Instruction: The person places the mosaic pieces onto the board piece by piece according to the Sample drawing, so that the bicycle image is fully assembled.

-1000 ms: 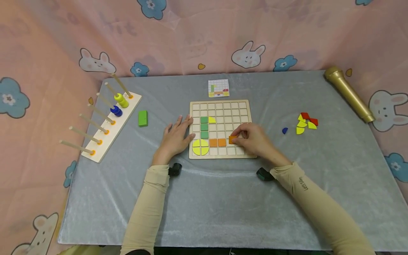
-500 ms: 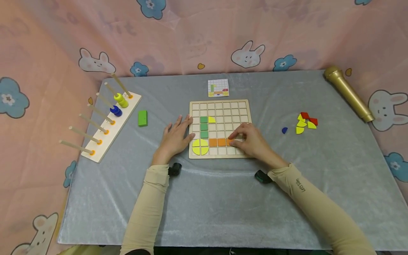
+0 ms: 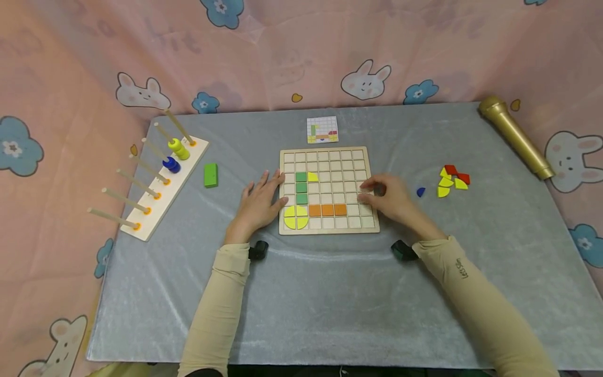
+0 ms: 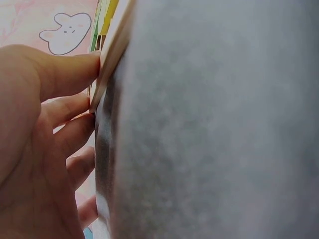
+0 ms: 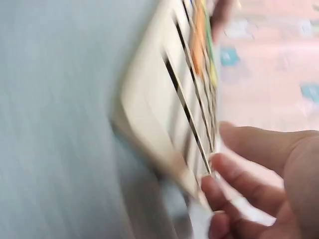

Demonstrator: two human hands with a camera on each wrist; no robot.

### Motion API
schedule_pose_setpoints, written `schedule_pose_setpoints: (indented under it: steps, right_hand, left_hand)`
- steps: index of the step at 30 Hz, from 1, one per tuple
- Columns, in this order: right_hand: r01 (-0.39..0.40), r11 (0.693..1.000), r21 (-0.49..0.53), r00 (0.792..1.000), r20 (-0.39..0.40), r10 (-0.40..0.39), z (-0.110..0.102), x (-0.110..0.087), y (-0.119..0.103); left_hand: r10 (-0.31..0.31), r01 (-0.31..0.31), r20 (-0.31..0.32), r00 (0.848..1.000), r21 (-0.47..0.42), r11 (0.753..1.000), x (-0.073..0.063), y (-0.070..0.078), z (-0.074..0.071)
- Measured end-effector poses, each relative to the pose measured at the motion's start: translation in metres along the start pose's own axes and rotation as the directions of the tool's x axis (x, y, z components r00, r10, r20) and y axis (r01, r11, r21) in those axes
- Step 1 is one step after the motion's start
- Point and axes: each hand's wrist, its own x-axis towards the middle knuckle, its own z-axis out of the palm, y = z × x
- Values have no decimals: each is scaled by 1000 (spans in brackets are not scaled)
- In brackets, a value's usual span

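A wooden grid board point(image 3: 336, 186) lies on the grey cloth between my hands. My left hand point(image 3: 258, 205) rests with extended fingers and thumb against its left edge, which the left wrist view also shows. Over the board's right edge is my right hand point(image 3: 392, 199), fingers slightly bent and apart from the thumb, holding nothing. A row of orange squares point(image 3: 327, 210) sits in the grid's lower part. Green squares point(image 3: 301, 188) form a column, with a yellow quarter piece point(image 3: 313, 177) beside the top one. Several yellow quarter pieces point(image 3: 296, 217) make a circle at the lower left.
Behind the board lies a patterned card point(image 3: 322, 130). Loose yellow pieces point(image 3: 444, 183), red pieces point(image 3: 450, 170) and a blue piece point(image 3: 421, 192) lie right. A gold microphone point(image 3: 515, 137) is farther right. Left are a green block point(image 3: 211, 175) and a peg rack point(image 3: 165, 191) with rings.
My right hand has set the orange square into the grid at the right end of the orange row, let go and moved right to the board's edge. The left hand has stayed in place.
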Motion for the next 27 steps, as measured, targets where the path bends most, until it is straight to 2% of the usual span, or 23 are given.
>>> schedule_pose_setpoints:
  steps: [2,5,11,14,16,18,24,27]
  right_hand:
    - [-67,997,-43,997,28,69,-14,0,5]
    - [-159,981,-108,983,79,168,-36,-2,13]
    - [-220,958,-183,971,54,233,-69,-9,37]
    - [-274,942,-192,955,64,291,-81,-15,43]
    - [-304,934,-189,944,76,323,-85,-18,46]
    - [-309,931,-193,941,81,329,-86,-19,49]
    - [-270,944,-190,956,65,287,-79,-18,52]
    - [-275,944,-185,954,66,291,-76,-17,51]
  left_hand:
    - [-1,1,0,1000,0,1000,0,0,0]
    - [-1,1,-2,1000,-1,1000,0,0,1]
    - [1,-1,-3,1000,-6,1000,0,0,0]
    - [3,-3,-2,1000,-5,1000,1,-1,0]
    - [3,-3,0,1000,-4,1000,1,-1,0]
    - [3,-3,-1,1000,-2,1000,1,-1,0]
    - [4,-4,-2,1000,-2,1000,1,-1,1]
    - [2,-2,2,1000,0,1000,1,-1,1]
